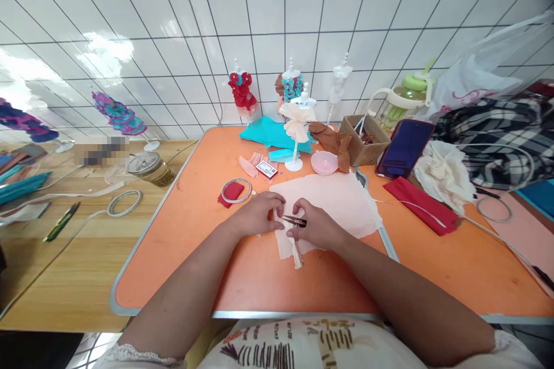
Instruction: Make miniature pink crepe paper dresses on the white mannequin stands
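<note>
My right hand [319, 225] is closed on a pair of dark, pointed tweezers [296, 221], their two tips directed at my left hand. Fingers of my left hand [260, 213] are curled in a pinch at a cream strip of crepe paper [278, 222]. Beneath my right fingers a gathered, pleated cream paper piece [297, 256] hangs toward me with a fanned end. Both hands are over a pale pink sheet [341, 202] lying on the orange table. Just beyond my left hand, a roll of tape [236, 191] rests partly on folded red paper [232, 192].
Behind the sheet stand a pink bowl [324, 163], a small mannequin with cream ruffles [298, 121], turquoise paper [270, 132] and a cardboard box [366, 141]. A phone [405, 149] leans at right near red folded paper [419, 206]. A lidded jar [151, 169] stands left.
</note>
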A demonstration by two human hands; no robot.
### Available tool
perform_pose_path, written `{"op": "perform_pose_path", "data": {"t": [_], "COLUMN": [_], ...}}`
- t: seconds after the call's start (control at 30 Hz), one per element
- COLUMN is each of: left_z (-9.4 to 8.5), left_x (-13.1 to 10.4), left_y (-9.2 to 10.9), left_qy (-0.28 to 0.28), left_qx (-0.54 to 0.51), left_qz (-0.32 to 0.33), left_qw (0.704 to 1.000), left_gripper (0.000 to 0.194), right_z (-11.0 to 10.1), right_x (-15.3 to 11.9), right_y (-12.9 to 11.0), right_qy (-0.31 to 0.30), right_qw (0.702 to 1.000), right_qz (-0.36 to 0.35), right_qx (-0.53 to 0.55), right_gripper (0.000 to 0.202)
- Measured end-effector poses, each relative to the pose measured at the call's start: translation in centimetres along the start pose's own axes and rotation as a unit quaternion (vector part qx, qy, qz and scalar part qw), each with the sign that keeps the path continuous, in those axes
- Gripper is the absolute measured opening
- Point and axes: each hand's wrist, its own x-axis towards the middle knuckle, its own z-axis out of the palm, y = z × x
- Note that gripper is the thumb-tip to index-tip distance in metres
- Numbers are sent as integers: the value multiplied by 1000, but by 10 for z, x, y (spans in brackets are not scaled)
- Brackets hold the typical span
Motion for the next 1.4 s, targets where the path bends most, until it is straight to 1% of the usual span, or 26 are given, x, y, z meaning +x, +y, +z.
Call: {"op": "perform_pose_path", "data": {"t": [0.1,0.23,0.33,0.47,0.53,0.6,0.7,0.8,0.9,1.1,1.4], "left_z": [0,1,2,0,-2,-3,-3,-4,-4,-4,-5], "left_x": [-2,-3,-3,-3,-5,-6,-8,-8,-8,-9,-10], "left_y": [-4,-7,-6,-4,-4,-5,-9,-12,-14,-16,-19], "left_qy": [-8,-14,-10,-10,-6,-1,0,-2,-4,1,-5], "left_qx": [18,25,24,25,35,45,49,48,46,49,43], "left_qz": [-3,-14,-10,-18,-38,-60,-69,-68,-72,-66,-75], "left_qw": [1000,1000,1000,999,999,997,996,997,996,997,996], "left_gripper": [20,22,26,37,46,51,52,52,53,53,47], "right_z": [2,7,10,11,11,10,7,2,-2,-4,-6], "right_x": [5,13,17,18,17,16,14,13,15,16,18], "right_y": [4,8,9,10,9,8,8,9,11,12,11], "right_qy": [2,54,66,59,66,69,41,14,16,8,9], "right_qw": [1000,998,996,995,994,993,997,1000,999,999,998], "right_qz": [-7,-21,-19,-16,-13,-9,0,5,3,3,-2], "right_qx": [-21,-34,-54,-78,-90,-91,-59,-28,-35,-38,-59], "right_gripper": [36,30,29,29,29,29,27,19,15,14,13]}}
